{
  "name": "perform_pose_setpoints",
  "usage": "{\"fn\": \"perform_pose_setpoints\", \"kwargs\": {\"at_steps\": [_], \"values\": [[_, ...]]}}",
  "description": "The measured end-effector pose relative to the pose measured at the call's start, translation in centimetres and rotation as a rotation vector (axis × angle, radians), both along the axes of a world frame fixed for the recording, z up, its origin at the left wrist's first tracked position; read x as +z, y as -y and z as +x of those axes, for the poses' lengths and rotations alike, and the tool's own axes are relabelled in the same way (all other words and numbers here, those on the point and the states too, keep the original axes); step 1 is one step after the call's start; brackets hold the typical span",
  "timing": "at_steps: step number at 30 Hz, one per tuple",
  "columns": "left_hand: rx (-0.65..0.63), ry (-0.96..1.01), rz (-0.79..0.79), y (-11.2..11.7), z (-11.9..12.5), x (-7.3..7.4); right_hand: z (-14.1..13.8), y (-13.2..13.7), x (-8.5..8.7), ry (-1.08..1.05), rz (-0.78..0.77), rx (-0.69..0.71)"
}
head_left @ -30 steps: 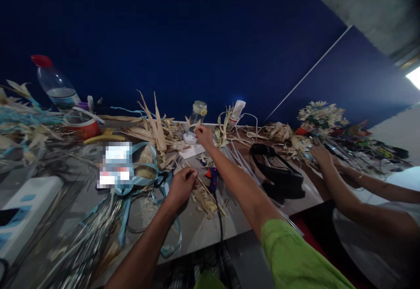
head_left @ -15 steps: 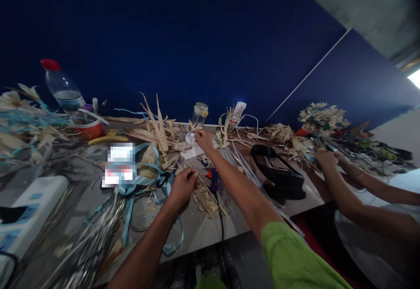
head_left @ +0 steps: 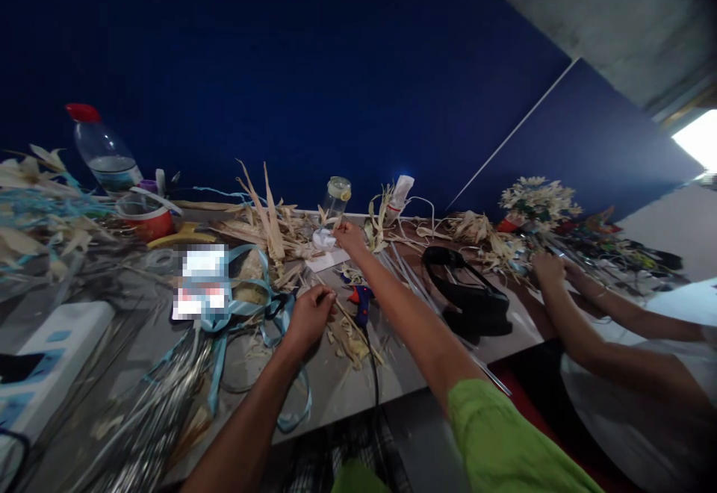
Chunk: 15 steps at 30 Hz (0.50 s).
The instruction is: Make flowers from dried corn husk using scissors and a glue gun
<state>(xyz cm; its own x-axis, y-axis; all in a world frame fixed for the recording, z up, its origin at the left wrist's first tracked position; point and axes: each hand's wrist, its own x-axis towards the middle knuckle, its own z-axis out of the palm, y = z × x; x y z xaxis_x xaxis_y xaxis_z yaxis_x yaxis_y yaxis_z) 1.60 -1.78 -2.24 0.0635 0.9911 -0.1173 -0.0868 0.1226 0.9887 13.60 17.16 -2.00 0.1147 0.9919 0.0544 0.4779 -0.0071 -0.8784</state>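
My left hand hovers low over the front of the table, thumb and fingers pinched together; whatever sits between them is too small to make out. Farther back, my right hand has its fingers closed beside a crumpled white piece that lies over a sheet of white paper. What those fingers grip is hidden. A blue and orange glue gun lies between my arms, its black cable running toward the table edge. Dry husk scraps are scattered just right of my left hand.
Light blue ribbon and a bundle of wires lie at left, near a white power strip. A clear jar stands at the back. Right of my arm is a black strapped object; beyond it, a co-worker's hands.
The whole view shifts slightly, so things on the right appear farther left. Both my hands keep nearly the same pose and place over the table.
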Motion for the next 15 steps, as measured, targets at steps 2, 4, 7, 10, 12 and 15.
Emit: {"fn": "perform_pose_setpoints", "kwargs": {"at_steps": [2, 4, 7, 10, 12, 15], "values": [[0.001, 0.001, -0.004, 0.0, 0.0, 0.1, -0.4, 0.1, 0.0, -0.055, -0.028, -0.003], [-0.003, -0.006, 0.002, 0.1, -0.1, 0.2, -0.6, 0.3, 0.2, -0.104, -0.049, -0.003], [-0.007, -0.022, 0.008, 0.2, -0.1, 0.4, -0.8, 0.8, 0.5, -0.154, -0.069, -0.007], [-0.001, -0.025, 0.009, 0.2, -0.1, 0.5, -0.8, 1.3, 1.0, -0.165, -0.080, -0.019], [0.000, -0.024, 0.015, 0.2, -0.1, 0.4, -0.8, 1.8, 1.3, -0.146, -0.085, -0.036], [-0.005, -0.032, 0.032, 0.2, -0.1, 0.0, -0.7, 2.3, 1.5, -0.084, -0.087, -0.060]]}}
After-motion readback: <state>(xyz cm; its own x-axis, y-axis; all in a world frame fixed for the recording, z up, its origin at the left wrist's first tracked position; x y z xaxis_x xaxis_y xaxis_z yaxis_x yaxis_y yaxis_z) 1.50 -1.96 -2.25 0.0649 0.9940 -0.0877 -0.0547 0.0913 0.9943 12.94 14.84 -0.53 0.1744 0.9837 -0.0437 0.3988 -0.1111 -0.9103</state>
